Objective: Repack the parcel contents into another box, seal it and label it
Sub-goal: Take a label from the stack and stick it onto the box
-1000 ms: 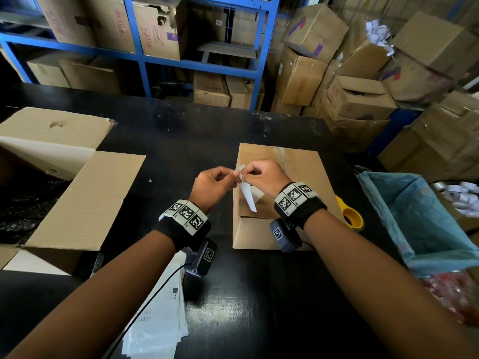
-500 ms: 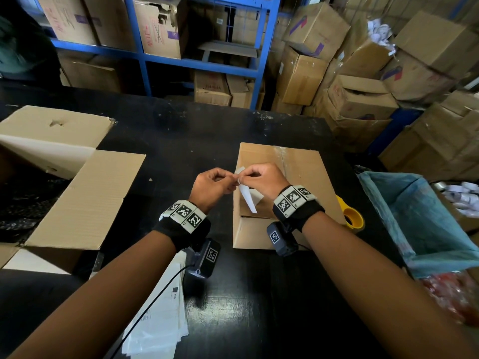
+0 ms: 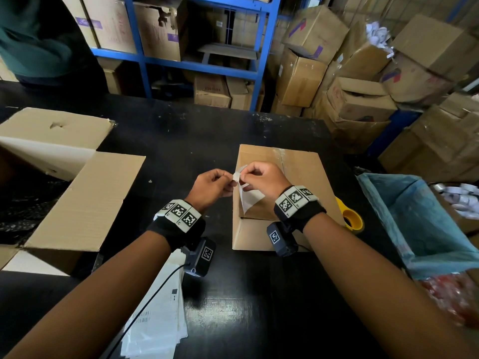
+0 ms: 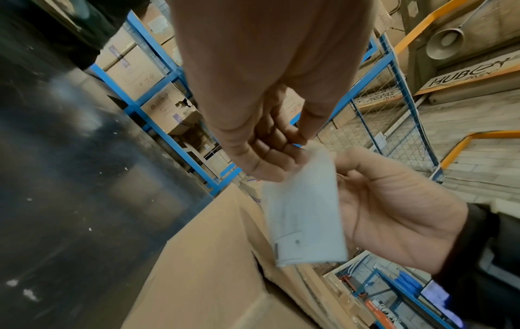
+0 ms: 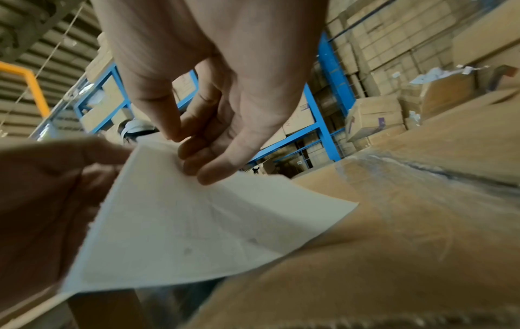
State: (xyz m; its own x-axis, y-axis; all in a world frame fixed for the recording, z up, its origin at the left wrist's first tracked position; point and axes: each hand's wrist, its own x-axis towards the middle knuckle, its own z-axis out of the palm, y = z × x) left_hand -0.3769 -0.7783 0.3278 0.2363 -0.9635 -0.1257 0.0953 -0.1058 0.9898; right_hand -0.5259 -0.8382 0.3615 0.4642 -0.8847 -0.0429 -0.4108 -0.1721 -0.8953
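Both hands, left (image 3: pixel 211 186) and right (image 3: pixel 261 178), pinch a blurred label (image 3: pixel 247 198) above the sealed box (image 3: pixel 305 172).

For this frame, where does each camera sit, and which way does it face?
Head: worn high, faces forward and down at the table; both forearms, left hand and right hand show.
Left wrist: looks along the left hand at the label.
Right wrist: looks along the right hand at the label.
All share label and sealed box.
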